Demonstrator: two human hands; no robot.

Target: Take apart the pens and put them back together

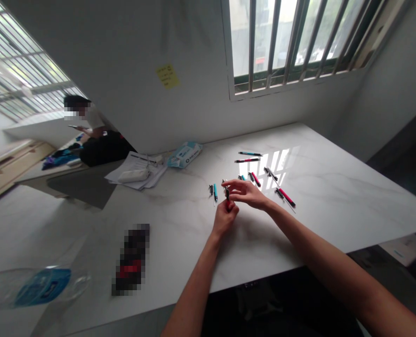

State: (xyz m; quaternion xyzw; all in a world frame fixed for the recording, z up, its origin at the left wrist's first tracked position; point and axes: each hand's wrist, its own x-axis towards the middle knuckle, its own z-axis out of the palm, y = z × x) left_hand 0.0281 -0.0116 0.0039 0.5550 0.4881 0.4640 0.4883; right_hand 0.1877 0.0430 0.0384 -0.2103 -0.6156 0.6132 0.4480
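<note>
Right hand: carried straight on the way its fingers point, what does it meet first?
Past the pen the right hand pinches, likely the teal pen part on the table; depth unclear.

White marble desk [334, 196]: loose pens [256, 179] lie mid-desk. Wipes pack [184, 154] and papers [137, 174] lie near the far edge. Bottle [35, 285] lies at the near-left corner.

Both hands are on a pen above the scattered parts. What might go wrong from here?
1. The pen is pinched between the left hand and right hand above the table; a small piece may slip out and roll away.
2. The loose parts lie close beside the hands and might get knocked or mixed up.
</note>
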